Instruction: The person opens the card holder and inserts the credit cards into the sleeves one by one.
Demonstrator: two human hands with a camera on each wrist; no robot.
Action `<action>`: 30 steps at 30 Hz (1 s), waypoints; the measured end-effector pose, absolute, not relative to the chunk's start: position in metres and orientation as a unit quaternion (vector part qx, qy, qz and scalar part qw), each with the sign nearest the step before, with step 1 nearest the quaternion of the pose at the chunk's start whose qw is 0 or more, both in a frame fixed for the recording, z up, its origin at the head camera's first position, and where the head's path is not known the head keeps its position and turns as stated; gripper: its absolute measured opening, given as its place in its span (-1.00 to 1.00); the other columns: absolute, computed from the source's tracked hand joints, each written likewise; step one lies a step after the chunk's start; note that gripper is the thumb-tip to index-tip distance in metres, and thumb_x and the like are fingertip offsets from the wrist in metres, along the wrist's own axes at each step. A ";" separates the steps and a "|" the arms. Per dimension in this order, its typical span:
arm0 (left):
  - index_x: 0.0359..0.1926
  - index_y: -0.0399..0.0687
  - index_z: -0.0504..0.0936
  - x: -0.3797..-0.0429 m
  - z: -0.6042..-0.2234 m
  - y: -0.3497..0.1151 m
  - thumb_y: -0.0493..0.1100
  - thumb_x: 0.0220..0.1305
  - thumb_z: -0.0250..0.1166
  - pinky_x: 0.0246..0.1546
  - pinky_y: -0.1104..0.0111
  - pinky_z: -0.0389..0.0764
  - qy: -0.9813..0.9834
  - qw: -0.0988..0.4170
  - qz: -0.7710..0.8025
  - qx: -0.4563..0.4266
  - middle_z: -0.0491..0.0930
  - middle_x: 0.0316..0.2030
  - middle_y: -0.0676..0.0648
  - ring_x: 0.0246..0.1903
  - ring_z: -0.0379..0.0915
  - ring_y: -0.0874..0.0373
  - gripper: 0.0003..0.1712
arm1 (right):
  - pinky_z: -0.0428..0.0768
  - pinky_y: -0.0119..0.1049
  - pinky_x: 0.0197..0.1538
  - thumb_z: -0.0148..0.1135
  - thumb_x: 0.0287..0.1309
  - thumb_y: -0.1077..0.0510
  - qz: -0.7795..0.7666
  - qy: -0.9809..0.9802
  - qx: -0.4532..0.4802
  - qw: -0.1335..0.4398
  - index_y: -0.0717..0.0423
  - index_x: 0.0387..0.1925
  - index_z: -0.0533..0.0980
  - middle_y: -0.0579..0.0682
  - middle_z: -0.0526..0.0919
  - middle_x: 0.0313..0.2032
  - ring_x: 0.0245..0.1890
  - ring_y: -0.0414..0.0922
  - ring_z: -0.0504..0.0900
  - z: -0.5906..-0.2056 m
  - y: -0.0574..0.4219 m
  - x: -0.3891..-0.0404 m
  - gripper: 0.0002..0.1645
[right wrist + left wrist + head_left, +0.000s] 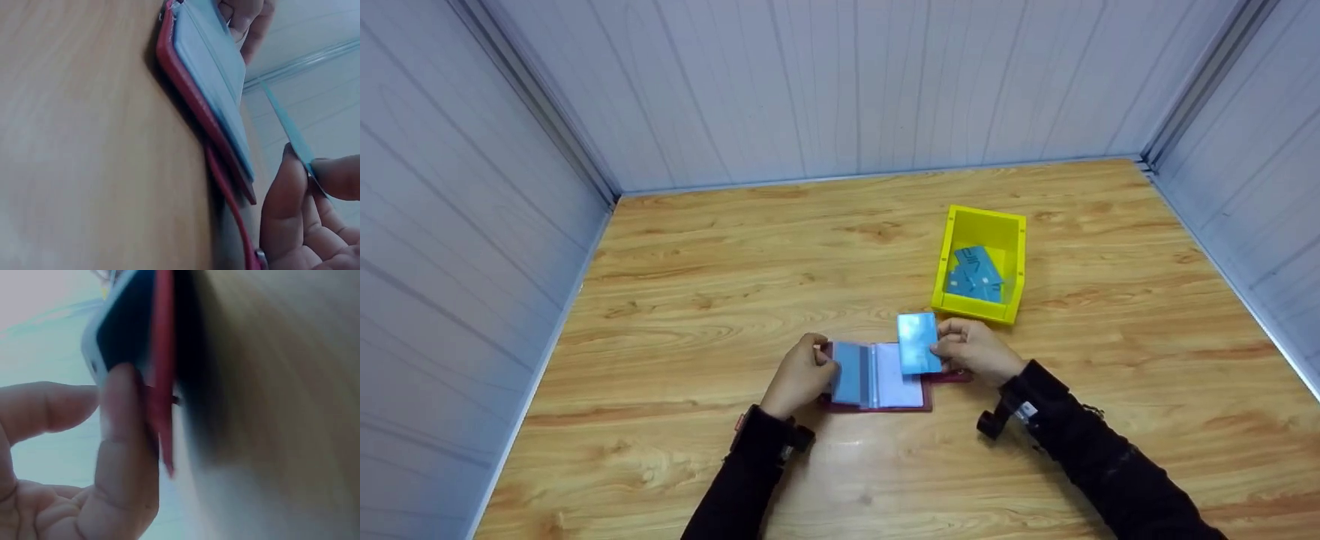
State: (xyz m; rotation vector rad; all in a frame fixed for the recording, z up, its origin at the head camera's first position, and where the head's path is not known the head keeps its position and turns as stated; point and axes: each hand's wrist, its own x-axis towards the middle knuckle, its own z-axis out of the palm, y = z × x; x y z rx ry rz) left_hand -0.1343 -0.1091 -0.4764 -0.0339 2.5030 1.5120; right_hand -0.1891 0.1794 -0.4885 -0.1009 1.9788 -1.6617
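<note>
An opened red card holder [900, 394] with clear plastic sleeves lies on the wooden table. A blue-grey card [851, 375] shows in its left-hand sleeve, while the right-hand sleeve looks whitish. At the holder's left edge, my left hand [801, 375] pinches the sleeve pages between thumb and finger; the left wrist view shows the red cover [163, 354] just beyond that finger. My right hand [979, 352] pinches a light-blue card [916, 337] by its right edge. That card is raised over the holder's upper right corner, seen nearly edge-on in the right wrist view.
Behind my right hand stands a yellow bin [971, 306] with several blue cards [979, 266] inside. The holder's red strap [232, 205] with a snap sticks out to the right. Pale panel walls [825, 90] enclose the table [697, 277] at the back and sides.
</note>
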 end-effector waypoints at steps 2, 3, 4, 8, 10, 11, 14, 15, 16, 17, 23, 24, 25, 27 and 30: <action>0.18 -0.44 0.37 -0.136 -0.478 -0.111 -0.33 0.26 0.14 -0.40 0.35 0.63 0.835 0.121 0.537 -0.018 0.52 -0.37 -0.09 -0.48 0.51 0.17 -0.52 | 0.64 -0.41 -0.34 0.21 0.22 0.29 -0.610 0.739 -0.042 0.283 0.24 -0.15 0.42 -0.15 0.65 -0.48 -0.51 -0.26 0.61 -0.485 0.176 -0.189 -0.80; 0.14 -0.44 0.38 -0.136 -0.479 -0.112 -0.35 0.26 0.14 -0.42 0.34 0.66 0.827 0.128 0.547 -0.021 0.50 -0.39 -0.08 -0.51 0.52 0.17 -0.57 | 0.65 -0.41 -0.33 0.22 0.22 0.30 -0.605 0.740 -0.047 0.290 0.26 -0.13 0.43 -0.14 0.65 -0.47 -0.50 -0.26 0.62 -0.484 0.174 -0.189 -0.79; 0.10 -0.44 0.39 -0.136 -0.480 -0.113 -0.37 0.27 0.13 -0.43 0.33 0.68 0.820 0.136 0.555 -0.022 0.49 -0.41 -0.07 -0.54 0.53 0.17 -0.61 | 0.66 -0.40 -0.32 0.22 0.21 0.30 -0.597 0.743 -0.053 0.297 0.29 -0.12 0.44 -0.12 0.65 -0.46 -0.49 -0.25 0.62 -0.482 0.171 -0.189 -0.78; -0.01 -0.43 0.42 -0.137 -0.481 -0.114 -0.40 0.28 0.12 -0.45 0.31 0.69 0.812 0.155 0.562 -0.020 0.49 -0.45 -0.08 -0.57 0.55 0.16 -0.73 | 0.68 -0.39 -0.32 0.23 0.19 0.30 -0.567 0.752 -0.075 0.327 0.38 -0.05 0.46 -0.06 0.65 -0.42 -0.50 -0.24 0.64 -0.478 0.162 -0.188 -0.69; -0.06 -0.41 0.43 -0.137 -0.482 -0.114 -0.40 0.28 0.12 -0.47 0.32 0.68 0.813 0.161 0.559 -0.019 0.51 -0.47 -0.09 -0.58 0.55 0.17 -0.78 | 0.68 -0.39 -0.34 0.24 0.18 0.32 -0.560 0.751 -0.074 0.342 0.40 -0.01 0.45 -0.05 0.64 -0.42 -0.52 -0.24 0.63 -0.477 0.156 -0.187 -0.65; -0.08 -0.40 0.43 -0.137 -0.482 -0.114 -0.41 0.29 0.12 -0.48 0.32 0.68 0.814 0.162 0.558 -0.018 0.51 -0.47 -0.09 -0.59 0.55 0.17 -0.80 | 0.67 -0.39 -0.34 0.24 0.18 0.32 -0.559 0.749 -0.073 0.348 0.41 0.01 0.44 -0.04 0.64 -0.42 -0.53 -0.24 0.62 -0.477 0.153 -0.187 -0.62; -0.11 -0.40 0.43 -0.137 -0.483 -0.114 -0.42 0.29 0.11 -0.49 0.33 0.67 0.813 0.163 0.558 -0.018 0.50 -0.48 -0.09 -0.60 0.54 0.17 -0.84 | 0.66 -0.41 -0.38 0.25 0.16 0.34 -0.557 0.748 -0.059 0.357 0.39 0.05 0.41 -0.04 0.61 -0.45 -0.56 -0.25 0.60 -0.478 0.146 -0.187 -0.58; -0.12 -0.40 0.43 -0.137 -0.483 -0.114 -0.42 0.29 0.10 -0.49 0.33 0.67 0.813 0.162 0.559 -0.018 0.50 -0.48 -0.09 -0.59 0.53 0.16 -0.84 | 0.66 -0.42 -0.38 0.26 0.16 0.34 -0.553 0.749 -0.056 0.359 0.39 0.06 0.40 -0.03 0.61 -0.45 -0.57 -0.25 0.59 -0.478 0.144 -0.186 -0.57; -0.11 -0.40 0.43 -0.137 -0.484 -0.114 -0.43 0.30 0.09 -0.49 0.33 0.67 0.813 0.162 0.560 -0.017 0.49 -0.48 -0.09 -0.59 0.53 0.16 -0.84 | 0.66 -0.42 -0.39 0.26 0.16 0.35 -0.552 0.751 -0.055 0.359 0.39 0.07 0.40 -0.03 0.61 -0.46 -0.58 -0.25 0.59 -0.479 0.143 -0.187 -0.56; -0.11 -0.40 0.43 -0.137 -0.484 -0.114 -0.43 0.30 0.09 -0.49 0.32 0.67 0.812 0.161 0.561 -0.016 0.48 -0.47 -0.09 -0.59 0.53 0.16 -0.84 | 0.65 -0.42 -0.40 0.26 0.15 0.35 -0.550 0.752 -0.053 0.359 0.38 0.07 0.40 -0.03 0.60 -0.47 -0.59 -0.25 0.58 -0.479 0.141 -0.187 -0.55; -0.03 -0.41 0.42 -0.137 -0.483 -0.114 -0.43 0.28 0.08 -0.45 0.30 0.69 0.808 0.159 0.566 -0.021 0.48 -0.43 -0.09 -0.55 0.53 0.14 -0.76 | 0.65 -0.42 -0.41 0.27 0.13 0.35 -0.545 0.757 -0.060 0.355 0.35 0.04 0.39 -0.03 0.59 -0.49 -0.61 -0.25 0.58 -0.479 0.137 -0.186 -0.57; -0.02 -0.41 0.42 -0.137 -0.483 -0.114 -0.43 0.28 0.09 -0.44 0.30 0.69 0.806 0.160 0.569 -0.024 0.48 -0.42 -0.10 -0.54 0.53 0.14 -0.75 | 0.65 -0.42 -0.41 0.28 0.13 0.34 -0.544 0.758 -0.061 0.353 0.35 0.03 0.40 -0.04 0.59 -0.49 -0.60 -0.25 0.58 -0.479 0.136 -0.185 -0.57; -0.01 -0.42 0.41 -0.137 -0.483 -0.114 -0.43 0.27 0.09 -0.44 0.30 0.70 0.804 0.160 0.571 -0.026 0.48 -0.41 -0.10 -0.53 0.52 0.13 -0.74 | 0.65 -0.42 -0.41 0.28 0.13 0.34 -0.543 0.760 -0.062 0.351 0.34 0.03 0.40 -0.04 0.59 -0.49 -0.60 -0.25 0.58 -0.479 0.135 -0.185 -0.57; 0.00 -0.42 0.40 -0.137 -0.482 -0.113 -0.44 0.27 0.09 -0.43 0.30 0.70 0.801 0.161 0.576 -0.028 0.48 -0.40 -0.10 -0.53 0.52 0.13 -0.73 | 0.65 -0.42 -0.42 0.30 0.12 0.33 -0.538 0.765 -0.063 0.348 0.33 0.02 0.41 -0.03 0.59 -0.49 -0.60 -0.24 0.58 -0.478 0.134 -0.185 -0.57; -0.01 -0.42 0.40 -0.137 -0.482 -0.113 -0.44 0.26 0.09 -0.43 0.30 0.70 0.799 0.162 0.579 -0.030 0.47 -0.40 -0.10 -0.52 0.51 0.14 -0.73 | 0.65 -0.42 -0.43 0.32 0.11 0.31 -0.529 0.774 -0.061 0.343 0.32 0.03 0.42 -0.04 0.59 -0.50 -0.61 -0.25 0.58 -0.478 0.131 -0.184 -0.56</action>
